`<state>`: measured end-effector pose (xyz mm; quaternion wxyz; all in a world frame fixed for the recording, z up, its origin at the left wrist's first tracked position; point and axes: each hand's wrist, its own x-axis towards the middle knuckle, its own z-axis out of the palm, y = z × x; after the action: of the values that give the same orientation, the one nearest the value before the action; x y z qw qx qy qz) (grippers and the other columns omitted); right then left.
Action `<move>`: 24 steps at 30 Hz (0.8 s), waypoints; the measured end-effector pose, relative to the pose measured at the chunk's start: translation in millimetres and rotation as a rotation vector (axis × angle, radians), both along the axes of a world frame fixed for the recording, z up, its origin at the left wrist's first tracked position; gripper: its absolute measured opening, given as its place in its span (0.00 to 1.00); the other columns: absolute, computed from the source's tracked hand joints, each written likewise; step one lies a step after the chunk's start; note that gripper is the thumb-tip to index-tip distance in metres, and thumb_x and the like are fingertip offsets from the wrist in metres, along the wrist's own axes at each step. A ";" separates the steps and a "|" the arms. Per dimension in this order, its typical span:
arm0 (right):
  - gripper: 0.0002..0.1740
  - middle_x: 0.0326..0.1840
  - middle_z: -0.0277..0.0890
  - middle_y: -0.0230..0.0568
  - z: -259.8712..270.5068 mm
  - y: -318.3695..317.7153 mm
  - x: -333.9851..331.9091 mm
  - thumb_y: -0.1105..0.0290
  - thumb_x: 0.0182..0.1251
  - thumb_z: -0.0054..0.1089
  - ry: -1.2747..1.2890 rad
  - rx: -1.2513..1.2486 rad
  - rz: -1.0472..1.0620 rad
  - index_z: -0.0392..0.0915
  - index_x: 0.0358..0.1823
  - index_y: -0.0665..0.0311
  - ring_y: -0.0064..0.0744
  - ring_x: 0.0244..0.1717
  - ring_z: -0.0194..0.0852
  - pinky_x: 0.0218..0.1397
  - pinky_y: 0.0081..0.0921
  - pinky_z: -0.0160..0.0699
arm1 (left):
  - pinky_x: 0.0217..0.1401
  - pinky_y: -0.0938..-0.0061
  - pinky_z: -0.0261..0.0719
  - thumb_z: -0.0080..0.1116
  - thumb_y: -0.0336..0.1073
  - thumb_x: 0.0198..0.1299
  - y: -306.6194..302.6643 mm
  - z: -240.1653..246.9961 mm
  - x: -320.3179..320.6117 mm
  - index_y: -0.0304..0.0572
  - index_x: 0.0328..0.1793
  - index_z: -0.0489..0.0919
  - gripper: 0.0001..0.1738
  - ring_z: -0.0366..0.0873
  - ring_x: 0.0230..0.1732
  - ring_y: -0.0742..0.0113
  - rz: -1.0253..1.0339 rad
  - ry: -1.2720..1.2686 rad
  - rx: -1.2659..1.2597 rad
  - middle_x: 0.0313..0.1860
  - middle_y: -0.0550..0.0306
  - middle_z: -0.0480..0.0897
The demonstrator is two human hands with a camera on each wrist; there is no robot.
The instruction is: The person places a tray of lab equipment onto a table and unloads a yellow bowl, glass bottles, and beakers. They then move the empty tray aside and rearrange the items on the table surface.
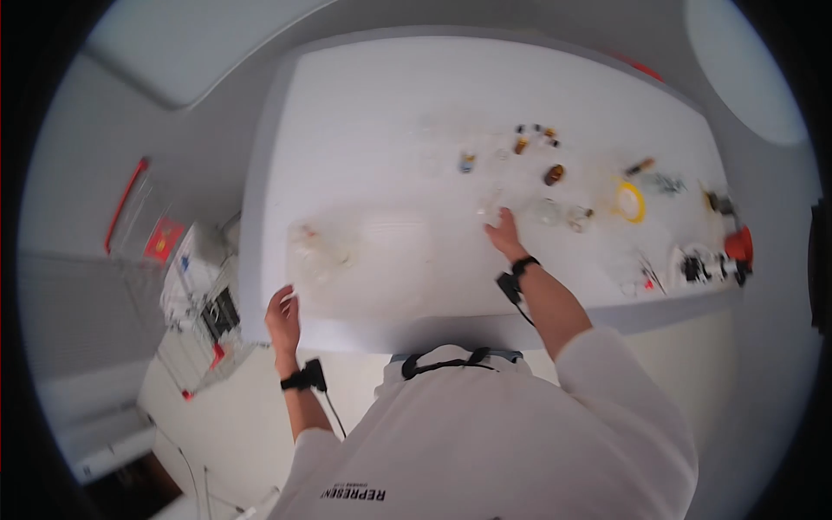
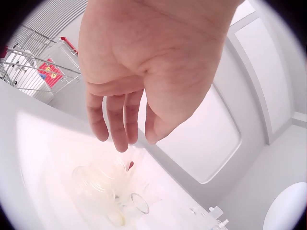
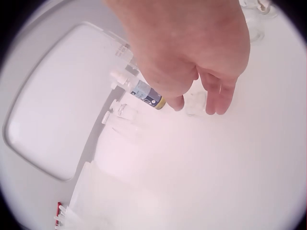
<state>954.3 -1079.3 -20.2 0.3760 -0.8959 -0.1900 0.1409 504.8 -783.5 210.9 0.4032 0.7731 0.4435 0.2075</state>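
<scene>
My left hand (image 1: 282, 322) hangs over the table's front left edge, its fingers pointing down, loosely bent and holding nothing. Beyond them in the left wrist view is a cluster of clear glassware (image 2: 103, 184) with a small red piece (image 2: 130, 166). Low over the middle of the table, my right hand (image 1: 505, 236) has its thumb and fingers apart. A small clear glass object (image 3: 195, 104) shows between them in the right wrist view; whether they touch it I cannot tell. Close by the thumb there lies a vial with a blue label and yellowish end (image 3: 147, 95).
Brown bottles (image 1: 555, 175) and clear glassware (image 1: 548, 211) stand right of centre on the white table (image 1: 364, 113). Farther right are a yellow ring (image 1: 631, 202), a microscope-like device (image 1: 704, 265) and an orange-red container (image 1: 739, 244). A wire cart (image 1: 186, 355) stands left of the table.
</scene>
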 end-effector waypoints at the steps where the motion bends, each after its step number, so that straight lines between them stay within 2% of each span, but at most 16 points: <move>1: 0.42 0.71 0.62 0.55 12.7 -11.2 -11.3 0.67 0.57 0.69 0.011 0.039 0.015 0.60 0.71 0.72 0.47 0.72 0.62 0.75 0.37 0.62 | 0.53 0.73 0.82 0.58 0.26 0.67 4.2 -3.0 2.3 0.34 0.62 0.79 0.17 0.84 0.51 0.65 0.011 -0.008 0.006 0.54 0.52 0.84; 3: 0.35 0.65 0.66 0.55 32.2 -36.3 -37.7 0.72 0.55 0.67 -0.010 0.093 0.066 0.66 0.65 0.71 0.50 0.68 0.64 0.75 0.38 0.62 | 0.53 0.72 0.83 0.59 0.27 0.66 12.7 -11.9 9.0 0.38 0.63 0.79 0.19 0.84 0.51 0.64 0.042 0.010 0.034 0.53 0.51 0.84; 4: 0.31 0.63 0.65 0.55 30.4 -52.4 -48.4 0.74 0.55 0.65 -0.124 0.027 0.151 0.68 0.63 0.70 0.52 0.65 0.66 0.67 0.38 0.72 | 0.52 0.71 0.84 0.60 0.27 0.65 17.4 -20.7 12.6 0.40 0.64 0.78 0.20 0.84 0.51 0.63 0.073 -0.015 0.028 0.52 0.51 0.84; 5: 0.26 0.61 0.66 0.53 41.6 -65.4 -65.3 0.75 0.56 0.63 -0.049 0.017 0.132 0.71 0.59 0.65 0.52 0.62 0.67 0.65 0.38 0.73 | 0.51 0.68 0.83 0.64 0.29 0.63 18.8 -21.8 19.3 0.43 0.66 0.76 0.24 0.84 0.51 0.60 0.087 0.059 0.094 0.52 0.50 0.84; 6: 0.24 0.60 0.64 0.50 56.6 -78.1 -82.5 0.76 0.57 0.62 0.029 0.012 0.136 0.72 0.57 0.63 0.49 0.58 0.69 0.53 0.34 0.81 | 0.52 0.65 0.83 0.68 0.31 0.60 20.3 -24.6 26.7 0.45 0.68 0.73 0.29 0.83 0.53 0.59 0.114 0.066 0.114 0.54 0.48 0.83; 7: 0.22 0.59 0.63 0.50 54.6 -93.2 -94.0 0.79 0.56 0.61 0.001 0.005 0.168 0.75 0.55 0.62 0.44 0.55 0.70 0.46 0.28 0.83 | 0.53 0.63 0.82 0.73 0.34 0.55 26.8 -37.8 29.8 0.44 0.70 0.70 0.36 0.81 0.56 0.56 0.119 0.080 0.176 0.56 0.46 0.82; 9: 0.19 0.59 0.63 0.47 65.0 -115.6 -118.2 0.78 0.59 0.58 -0.009 -0.025 0.183 0.75 0.53 0.61 0.39 0.40 0.77 0.43 0.30 0.81 | 0.56 0.61 0.80 0.74 0.35 0.53 33.7 -51.6 40.3 0.43 0.70 0.69 0.38 0.80 0.57 0.53 0.118 0.101 0.202 0.57 0.45 0.81; 11: 0.18 0.58 0.63 0.46 71.6 -131.4 -133.7 0.78 0.59 0.58 0.030 -0.032 0.162 0.75 0.52 0.61 0.37 0.37 0.76 0.43 0.30 0.80 | 0.58 0.60 0.79 0.76 0.35 0.50 38.1 -62.0 51.0 0.42 0.70 0.68 0.41 0.78 0.58 0.50 0.096 0.117 0.225 0.58 0.44 0.79; 13: 0.16 0.57 0.64 0.45 75.1 -144.0 -144.3 0.78 0.60 0.56 0.075 -0.042 0.117 0.76 0.50 0.61 0.34 0.36 0.76 0.44 0.30 0.80 | 0.63 0.56 0.76 0.75 0.36 0.48 38.6 -71.1 60.5 0.43 0.69 0.70 0.40 0.73 0.60 0.43 0.030 0.246 0.340 0.61 0.44 0.76; 17: 0.15 0.57 0.64 0.45 78.7 -152.1 -152.3 0.78 0.61 0.56 0.090 -0.060 0.061 0.76 0.50 0.61 0.35 0.36 0.76 0.44 0.29 0.80 | 0.63 0.56 0.75 0.74 0.37 0.48 33.9 -82.4 78.2 0.43 0.69 0.70 0.40 0.70 0.61 0.43 0.090 0.378 0.350 0.63 0.44 0.75; 19: 0.15 0.56 0.64 0.45 78.1 -152.2 -154.6 0.77 0.61 0.56 0.068 -0.032 0.070 0.76 0.50 0.62 0.35 0.36 0.76 0.45 0.29 0.79 | 0.62 0.57 0.75 0.74 0.39 0.48 30.5 -84.7 82.5 0.46 0.67 0.72 0.37 0.70 0.61 0.46 0.150 0.481 0.414 0.62 0.46 0.75; 24: 0.14 0.55 0.64 0.45 79.0 -150.7 -157.7 0.77 0.61 0.56 0.074 -0.034 0.060 0.76 0.49 0.61 0.35 0.35 0.76 0.44 0.29 0.79 | 0.61 0.54 0.75 0.73 0.42 0.49 27.9 -83.5 79.2 0.49 0.63 0.76 0.32 0.69 0.63 0.48 0.127 0.546 0.394 0.65 0.49 0.72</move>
<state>796.6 -1230.0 58.8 0.3629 -0.8903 -0.2004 0.1885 584.0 -755.6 127.4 0.0987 0.8340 0.5337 0.0991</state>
